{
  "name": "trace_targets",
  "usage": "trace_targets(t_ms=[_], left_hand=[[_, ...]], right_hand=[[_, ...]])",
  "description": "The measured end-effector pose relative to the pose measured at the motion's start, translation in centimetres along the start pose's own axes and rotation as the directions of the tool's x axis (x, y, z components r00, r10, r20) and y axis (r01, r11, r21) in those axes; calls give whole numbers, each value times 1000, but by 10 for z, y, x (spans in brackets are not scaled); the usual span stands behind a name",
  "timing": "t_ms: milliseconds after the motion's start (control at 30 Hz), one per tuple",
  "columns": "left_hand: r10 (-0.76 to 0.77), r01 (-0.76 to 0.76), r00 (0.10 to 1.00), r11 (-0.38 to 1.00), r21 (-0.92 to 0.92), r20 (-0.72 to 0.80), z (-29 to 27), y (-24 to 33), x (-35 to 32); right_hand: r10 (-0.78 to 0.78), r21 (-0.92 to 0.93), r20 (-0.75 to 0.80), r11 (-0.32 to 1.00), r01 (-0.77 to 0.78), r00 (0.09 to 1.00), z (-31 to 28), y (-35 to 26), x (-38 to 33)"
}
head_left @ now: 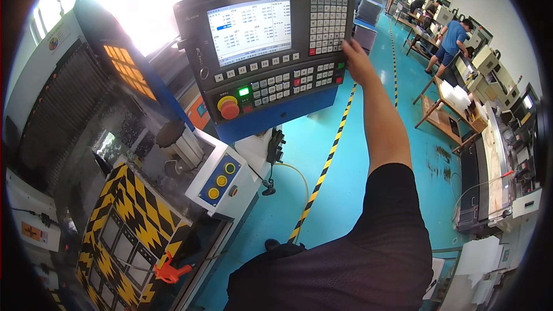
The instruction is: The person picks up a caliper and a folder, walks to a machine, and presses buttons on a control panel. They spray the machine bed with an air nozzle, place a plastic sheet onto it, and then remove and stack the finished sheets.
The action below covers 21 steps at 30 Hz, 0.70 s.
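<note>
My right hand (359, 64) is at the right edge of a machine control panel (199, 29). Its partly visible fingers reach toward the lower right of the grey keypad (328, 23), and I see nothing held in them. Whether a fingertip presses a key cannot be made out. The lit screen (250, 30) shows rows of figures with one blue highlighted field. Below it are a row of function keys, more buttons, a green-lit button (243, 91) and a red emergency stop knob (229, 108) on a yellow collar. My left hand is out of view.
On the left stands the machine, with a small button box (221, 181), a yellow-black striped cover (152, 198) and an orange air gun (171, 269). A striped floor line (328, 167) runs alongside. Farther right, a person in blue (453, 40) stands by benches and a wooden table (440, 116).
</note>
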<state>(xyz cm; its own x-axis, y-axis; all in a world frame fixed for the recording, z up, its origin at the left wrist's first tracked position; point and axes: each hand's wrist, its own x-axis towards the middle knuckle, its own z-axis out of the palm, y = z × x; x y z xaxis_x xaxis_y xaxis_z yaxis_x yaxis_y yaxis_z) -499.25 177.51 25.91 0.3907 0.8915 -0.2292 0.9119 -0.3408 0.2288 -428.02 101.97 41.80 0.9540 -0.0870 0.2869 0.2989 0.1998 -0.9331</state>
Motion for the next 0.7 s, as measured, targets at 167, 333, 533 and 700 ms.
trace_targets(t_ms=[167,333,533,700], left_hand=[[-36,37,999,998,53,-21,-7,20,-16],[-112,112,994,993,38,-4,-11,31,-23],[-95,95,995,995,6,4,-13,32,-27],[-103,102,995,994,-33,-13,-13,33,-29]], right_hand=[[-62,-13,29,998,62,998,-7,22,-7],[86,-25,11,996,-86,996,-9,8,-3],[-29,-12,37,999,29,999,0,-9,10],[-83,4,65,997,83,994,7,-10,13]])
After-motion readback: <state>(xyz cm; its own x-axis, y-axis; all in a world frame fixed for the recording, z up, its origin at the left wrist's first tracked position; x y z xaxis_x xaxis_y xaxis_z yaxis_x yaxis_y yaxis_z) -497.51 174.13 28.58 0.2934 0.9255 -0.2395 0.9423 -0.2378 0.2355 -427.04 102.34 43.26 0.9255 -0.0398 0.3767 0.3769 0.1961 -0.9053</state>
